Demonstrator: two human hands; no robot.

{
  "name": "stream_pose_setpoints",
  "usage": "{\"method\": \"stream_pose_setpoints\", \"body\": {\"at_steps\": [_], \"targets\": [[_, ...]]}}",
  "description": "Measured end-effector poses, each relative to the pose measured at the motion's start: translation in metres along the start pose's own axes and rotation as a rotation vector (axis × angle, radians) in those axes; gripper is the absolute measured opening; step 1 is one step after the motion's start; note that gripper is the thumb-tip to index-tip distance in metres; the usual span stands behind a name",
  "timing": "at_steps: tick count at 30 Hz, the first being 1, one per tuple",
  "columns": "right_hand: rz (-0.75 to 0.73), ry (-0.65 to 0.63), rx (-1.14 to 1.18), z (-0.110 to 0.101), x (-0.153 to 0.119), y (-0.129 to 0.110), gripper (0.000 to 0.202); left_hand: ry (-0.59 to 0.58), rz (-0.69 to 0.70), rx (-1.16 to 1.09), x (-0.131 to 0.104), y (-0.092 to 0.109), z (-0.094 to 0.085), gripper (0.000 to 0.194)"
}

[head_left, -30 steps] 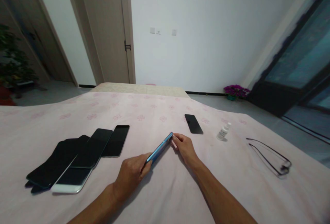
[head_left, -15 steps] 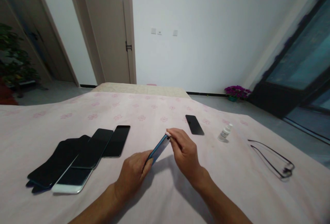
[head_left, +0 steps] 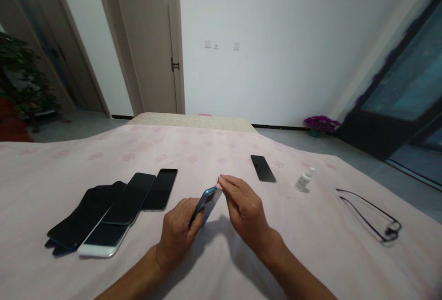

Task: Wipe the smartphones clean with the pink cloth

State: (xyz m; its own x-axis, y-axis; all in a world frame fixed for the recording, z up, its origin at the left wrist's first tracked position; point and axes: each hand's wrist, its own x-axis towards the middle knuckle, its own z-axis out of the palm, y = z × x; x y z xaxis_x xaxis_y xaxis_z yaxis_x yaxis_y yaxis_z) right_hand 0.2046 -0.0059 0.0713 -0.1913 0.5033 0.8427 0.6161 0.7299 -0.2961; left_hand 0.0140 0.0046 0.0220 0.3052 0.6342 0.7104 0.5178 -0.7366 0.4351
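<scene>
My left hand (head_left: 180, 224) is closed around a blue smartphone (head_left: 211, 203), held up on a slant above the bed cover. The phone's back, with its camera block near the upper corner, is partly in view; the fingers hide its lower part. At the phone's top edge, my right hand (head_left: 244, 208) has its fingers pinched on a small pale cloth-like piece (head_left: 218, 185). Most of that piece is hidden by the fingers. To the left lie several phones, among them a white-edged phone (head_left: 103, 241) and a black phone (head_left: 160, 189).
Beyond my right hand another dark phone (head_left: 263, 168) lies flat. A small white spray bottle (head_left: 304, 179) stands to its right, and black-framed glasses (head_left: 371, 215) rest further right. Everything sits on a pink flowered cover (head_left: 207, 148).
My left hand has turned the phone so more of its back and camera block show. The right hand's pinch has shifted slightly left along with the phone's top edge.
</scene>
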Motion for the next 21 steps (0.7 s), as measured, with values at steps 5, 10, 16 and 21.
{"method": "stream_pose_setpoints", "body": {"at_steps": [5,10,16,21], "targets": [[-0.069,-0.022,-0.003,0.0,0.0,-0.015,0.051,-0.023,0.015,-0.027,0.0,0.002,-0.001,0.017],[-0.099,-0.039,-0.015,-0.001,-0.001,-0.011,0.053,-0.027,0.01,-0.04,0.0,0.002,-0.002,0.017],[-0.014,-0.007,-0.039,0.001,-0.002,0.005,0.048,0.005,-0.026,-0.016,0.0,-0.001,0.0,0.017],[-0.061,-0.016,-0.018,0.002,-0.002,-0.006,0.05,-0.026,-0.033,-0.035,-0.001,-0.002,0.0,0.017]]}}
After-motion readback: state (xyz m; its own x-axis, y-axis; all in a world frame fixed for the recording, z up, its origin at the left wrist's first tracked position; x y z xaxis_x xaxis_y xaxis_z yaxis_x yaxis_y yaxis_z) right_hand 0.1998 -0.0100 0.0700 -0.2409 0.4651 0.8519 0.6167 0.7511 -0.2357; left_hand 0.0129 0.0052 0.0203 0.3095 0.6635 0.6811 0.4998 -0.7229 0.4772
